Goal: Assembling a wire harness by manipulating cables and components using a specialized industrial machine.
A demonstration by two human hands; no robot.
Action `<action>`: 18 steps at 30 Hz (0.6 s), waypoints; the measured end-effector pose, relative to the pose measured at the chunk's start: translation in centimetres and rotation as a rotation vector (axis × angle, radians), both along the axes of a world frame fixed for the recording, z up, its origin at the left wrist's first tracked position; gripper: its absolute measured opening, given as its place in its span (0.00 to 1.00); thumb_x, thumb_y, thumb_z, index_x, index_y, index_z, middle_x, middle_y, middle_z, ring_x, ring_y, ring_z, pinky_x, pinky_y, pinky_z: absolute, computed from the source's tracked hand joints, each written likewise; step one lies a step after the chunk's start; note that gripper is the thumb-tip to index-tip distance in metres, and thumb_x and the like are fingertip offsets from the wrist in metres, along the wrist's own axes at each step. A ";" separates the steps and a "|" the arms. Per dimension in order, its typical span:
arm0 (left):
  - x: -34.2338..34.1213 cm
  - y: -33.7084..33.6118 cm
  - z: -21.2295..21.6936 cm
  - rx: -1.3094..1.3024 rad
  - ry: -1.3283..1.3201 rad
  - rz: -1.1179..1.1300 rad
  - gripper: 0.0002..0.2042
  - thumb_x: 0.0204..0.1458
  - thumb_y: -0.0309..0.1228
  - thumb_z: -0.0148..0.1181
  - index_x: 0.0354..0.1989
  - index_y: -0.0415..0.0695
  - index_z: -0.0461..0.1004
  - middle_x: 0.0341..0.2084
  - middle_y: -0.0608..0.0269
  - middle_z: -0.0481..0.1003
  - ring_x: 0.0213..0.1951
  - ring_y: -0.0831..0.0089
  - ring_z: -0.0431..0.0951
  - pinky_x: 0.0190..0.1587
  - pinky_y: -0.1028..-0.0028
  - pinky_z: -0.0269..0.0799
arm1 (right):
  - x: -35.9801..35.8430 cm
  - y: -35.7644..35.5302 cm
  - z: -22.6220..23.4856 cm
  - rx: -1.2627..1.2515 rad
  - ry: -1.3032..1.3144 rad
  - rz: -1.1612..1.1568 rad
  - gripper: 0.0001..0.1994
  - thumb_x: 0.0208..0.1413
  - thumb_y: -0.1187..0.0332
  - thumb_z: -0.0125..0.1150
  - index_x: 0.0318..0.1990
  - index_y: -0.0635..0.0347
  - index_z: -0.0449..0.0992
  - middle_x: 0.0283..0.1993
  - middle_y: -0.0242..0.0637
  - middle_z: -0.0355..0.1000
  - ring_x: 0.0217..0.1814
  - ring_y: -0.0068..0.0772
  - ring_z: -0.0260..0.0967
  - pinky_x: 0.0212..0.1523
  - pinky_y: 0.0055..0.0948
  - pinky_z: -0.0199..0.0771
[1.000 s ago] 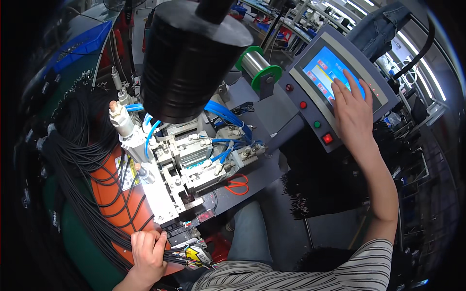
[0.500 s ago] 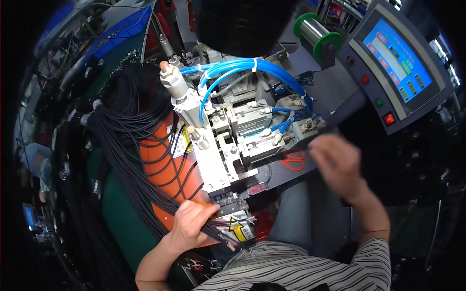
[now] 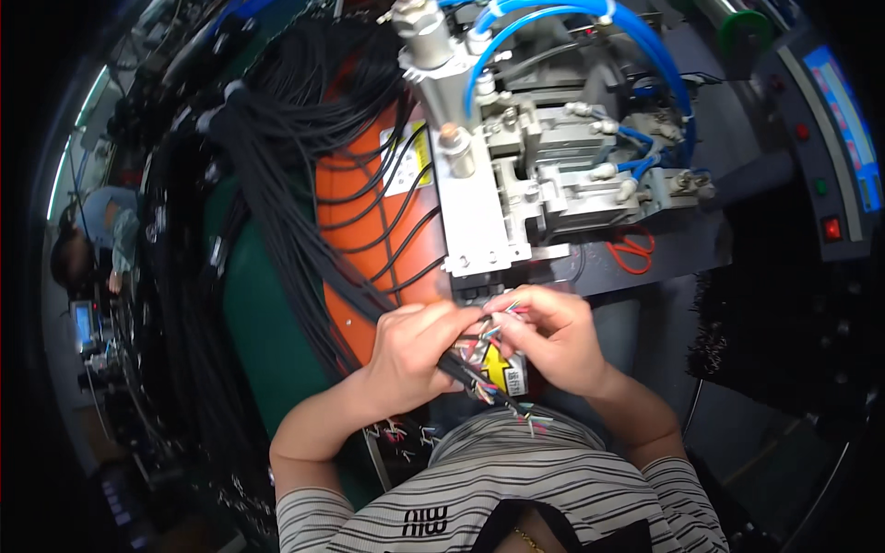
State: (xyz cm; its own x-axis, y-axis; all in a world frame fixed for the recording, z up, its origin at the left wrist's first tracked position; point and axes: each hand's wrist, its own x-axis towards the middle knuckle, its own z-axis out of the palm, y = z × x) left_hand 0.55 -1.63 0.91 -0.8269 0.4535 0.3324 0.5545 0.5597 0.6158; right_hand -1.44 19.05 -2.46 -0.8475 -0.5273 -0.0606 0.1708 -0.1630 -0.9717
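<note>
The right hand (image 3: 560, 348) has come over to meet the left hand (image 3: 415, 355). The left hand grips black cables (image 3: 288, 226); the right one pinches thin coloured wires (image 3: 518, 307), on the near side of the silvery machine (image 3: 475, 217).

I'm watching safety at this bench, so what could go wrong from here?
The coloured wire ends splay in several directions, so they might tangle or bend while the right hand pinches some.
The black cables run in loose loops over the orange surface and could snag if the left hand, gripping their bundle, pulled.
Both hands are close to the metal machine; fingers might get pinched if its parts moved.
</note>
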 end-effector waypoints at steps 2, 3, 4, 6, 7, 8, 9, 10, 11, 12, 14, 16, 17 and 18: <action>-0.3 0.1 -0.2 0.045 -0.037 0.046 0.26 0.28 0.28 0.74 0.41 0.37 0.74 0.26 0.56 0.75 0.24 0.58 0.76 0.26 0.66 0.71 | -0.2 0.0 0.4 -0.096 -0.079 -0.029 0.12 0.62 0.79 0.55 0.52 0.70 0.73 0.40 0.38 0.77 0.28 0.18 0.71 0.30 0.18 0.73; -0.3 0.2 -0.3 0.043 -0.045 0.060 0.26 0.28 0.28 0.74 0.41 0.37 0.74 0.26 0.56 0.75 0.24 0.58 0.76 0.26 0.66 0.71 | -0.3 0.0 0.5 -0.143 -0.121 -0.050 0.12 0.62 0.79 0.54 0.53 0.70 0.72 0.40 0.39 0.77 0.28 0.18 0.71 0.29 0.17 0.72; -0.1 0.3 -0.3 0.070 -0.051 0.070 0.21 0.35 0.29 0.71 0.40 0.37 0.74 0.24 0.56 0.75 0.24 0.59 0.76 0.26 0.67 0.70 | -0.7 0.7 0.2 -0.151 -0.167 -0.002 0.14 0.62 0.79 0.53 0.55 0.70 0.72 0.41 0.40 0.76 0.28 0.19 0.72 0.27 0.17 0.70; -0.1 0.4 -0.5 0.125 -0.060 0.078 0.12 0.50 0.31 0.66 0.38 0.38 0.74 0.22 0.57 0.73 0.23 0.61 0.76 0.26 0.68 0.69 | -1.0 0.9 0.1 -0.201 -0.237 0.020 0.13 0.62 0.79 0.54 0.53 0.70 0.72 0.40 0.40 0.76 0.28 0.19 0.71 0.26 0.17 0.69; -0.1 0.4 -0.8 0.126 -0.059 0.064 0.13 0.49 0.30 0.67 0.40 0.38 0.74 0.23 0.57 0.74 0.24 0.62 0.76 0.27 0.69 0.69 | -1.1 1.0 0.0 -0.250 -0.299 0.030 0.12 0.62 0.79 0.55 0.52 0.69 0.73 0.40 0.40 0.76 0.27 0.19 0.71 0.26 0.16 0.68; -0.2 0.4 -0.9 0.128 -0.063 0.065 0.13 0.49 0.30 0.67 0.40 0.38 0.74 0.23 0.57 0.74 0.24 0.62 0.76 0.27 0.69 0.69 | -1.2 1.0 0.0 -0.300 -0.362 0.041 0.11 0.62 0.79 0.55 0.50 0.69 0.74 0.40 0.40 0.76 0.27 0.19 0.71 0.25 0.16 0.67; -0.3 0.3 -1.0 0.120 -0.065 0.045 0.14 0.48 0.30 0.67 0.40 0.37 0.74 0.23 0.57 0.73 0.24 0.61 0.76 0.27 0.68 0.69 | -1.1 0.9 -0.2 -0.298 -0.365 0.041 0.11 0.62 0.79 0.55 0.50 0.69 0.74 0.40 0.40 0.76 0.27 0.19 0.71 0.25 0.16 0.67; -0.4 0.3 -1.1 0.113 -0.067 0.026 0.15 0.47 0.29 0.68 0.40 0.37 0.74 0.23 0.57 0.73 0.24 0.61 0.76 0.27 0.68 0.69 | -1.0 0.7 -0.5 -0.249 -0.293 0.011 0.09 0.61 0.79 0.56 0.48 0.69 0.74 0.39 0.39 0.75 0.27 0.18 0.71 0.25 0.15 0.66; -0.4 0.3 -1.2 0.105 -0.070 0.008 0.15 0.46 0.29 0.68 0.40 0.37 0.74 0.23 0.58 0.73 0.24 0.61 0.76 0.28 0.68 0.69 | -0.8 0.5 -0.9 -0.202 -0.222 -0.017 0.08 0.61 0.78 0.56 0.46 0.69 0.75 0.38 0.39 0.75 0.26 0.18 0.70 0.24 0.15 0.66; -0.2 0.5 -1.1 0.106 -0.074 0.011 0.15 0.46 0.29 0.68 0.40 0.37 0.74 0.23 0.58 0.73 0.24 0.61 0.76 0.28 0.68 0.69 | -0.7 0.3 -1.0 -0.154 -0.151 -0.045 0.06 0.61 0.78 0.57 0.44 0.69 0.75 0.38 0.38 0.75 0.26 0.18 0.70 0.24 0.14 0.65; 0.1 1.3 -0.6 -0.046 -0.005 0.010 0.19 0.41 0.30 0.69 0.41 0.36 0.73 0.23 0.58 0.73 0.25 0.61 0.76 0.29 0.67 0.70 | -0.7 0.0 -0.9 -0.111 -0.080 -0.070 0.05 0.61 0.78 0.57 0.43 0.69 0.75 0.37 0.38 0.74 0.26 0.18 0.70 0.24 0.14 0.65; 0.1 1.4 -0.6 -0.103 0.098 0.024 0.22 0.37 0.29 0.70 0.42 0.35 0.72 0.23 0.59 0.72 0.23 0.60 0.75 0.26 0.67 0.69 | -0.7 -0.2 -0.4 -0.027 0.070 -0.122 0.03 0.60 0.77 0.58 0.39 0.69 0.75 0.36 0.37 0.74 0.26 0.18 0.70 0.24 0.14 0.65; 0.1 1.5 -0.5 -0.126 0.121 0.030 0.22 0.38 0.29 0.70 0.42 0.34 0.72 0.23 0.59 0.72 0.22 0.60 0.75 0.26 0.67 0.69 | -0.7 0.0 0.6 -0.089 -0.072 -0.100 0.04 0.61 0.78 0.57 0.41 0.70 0.76 0.36 0.38 0.74 0.26 0.19 0.70 0.24 0.15 0.67; 0.1 1.6 -0.4 -0.148 0.145 0.036 0.21 0.39 0.29 0.70 0.42 0.34 0.72 0.23 0.58 0.72 0.22 0.61 0.74 0.25 0.68 0.69 | -0.8 0.2 0.6 -0.087 -0.074 -0.097 0.04 0.61 0.78 0.57 0.41 0.70 0.76 0.36 0.38 0.74 0.26 0.19 0.70 0.24 0.15 0.67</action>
